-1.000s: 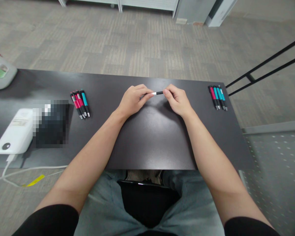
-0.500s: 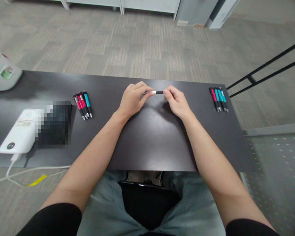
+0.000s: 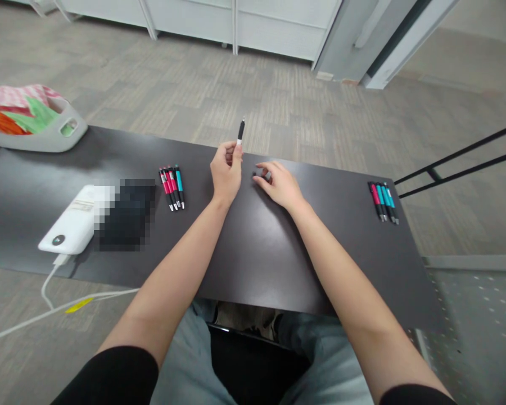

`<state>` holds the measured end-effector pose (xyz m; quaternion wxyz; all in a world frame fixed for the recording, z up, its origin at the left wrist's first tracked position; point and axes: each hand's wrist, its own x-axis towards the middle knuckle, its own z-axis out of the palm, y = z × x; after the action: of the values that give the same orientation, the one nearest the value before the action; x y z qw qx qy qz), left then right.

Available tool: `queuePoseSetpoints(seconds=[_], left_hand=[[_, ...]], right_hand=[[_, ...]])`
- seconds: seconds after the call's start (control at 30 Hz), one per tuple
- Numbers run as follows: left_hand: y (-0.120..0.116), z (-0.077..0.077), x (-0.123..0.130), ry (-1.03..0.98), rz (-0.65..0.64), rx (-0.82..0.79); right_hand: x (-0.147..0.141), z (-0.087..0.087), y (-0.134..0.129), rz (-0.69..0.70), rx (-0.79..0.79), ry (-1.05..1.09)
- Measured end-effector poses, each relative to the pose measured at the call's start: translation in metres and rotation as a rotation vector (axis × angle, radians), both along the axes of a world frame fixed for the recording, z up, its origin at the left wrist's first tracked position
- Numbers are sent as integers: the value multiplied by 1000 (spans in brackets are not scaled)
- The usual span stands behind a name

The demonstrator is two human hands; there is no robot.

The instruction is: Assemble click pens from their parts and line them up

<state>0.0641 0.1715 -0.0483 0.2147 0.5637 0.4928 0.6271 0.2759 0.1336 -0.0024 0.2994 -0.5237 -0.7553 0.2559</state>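
Left hand (image 3: 226,175) pinches a black-and-white pen (image 3: 241,131), tip upward, at upper centre of the frame; right hand (image 3: 281,184) curls nearby over the surface (image 3: 261,259), whether holding anything I cannot tell.

Carpeted rm., evenly lit, spread out behind a dk. table (image 3: 244,270).
Grey-beige carpet (image 3: 160,93), streaky patchwork patt., ran back to wht. cabinets (image 3: 189,19) w/ legs at the far side. Grey column (image 3: 341,50) stood R of them, w/ a pale frame (image 3: 409,48) next to it. Blk. metal bars (image 3: 434,174) slanted off nr. the table's R end; grey panel w/ pale dots (image 3: 480,309) sat below. Tabletop had a soft sheen.
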Motion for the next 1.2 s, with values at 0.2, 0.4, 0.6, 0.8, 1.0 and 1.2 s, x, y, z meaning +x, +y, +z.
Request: queuePoseSetpoints(seconds=[0.2, 0.4, 0.6, 0.8, 1.0, 1.2], left_hand=[[-12, 13, 4, 120, -36, 1], [-25, 22, 11, 322, -286, 47], [-29, 21, 12, 423, -448, 80], [-28, 20, 9, 436, -477, 115], [-29, 23, 7, 466, -477, 91], [-29, 25, 5, 469, -458, 60]], right_hand=[[2, -1, 3, -11, -30, 141], [76, -3, -39, -270, -46, 466], [95, 0, -41, -303, -45, 494], [86, -2, -36, -221, -80, 462], [90, -5, -36, -232, -86, 475], [95, -12, -31, -255, -43, 469]])
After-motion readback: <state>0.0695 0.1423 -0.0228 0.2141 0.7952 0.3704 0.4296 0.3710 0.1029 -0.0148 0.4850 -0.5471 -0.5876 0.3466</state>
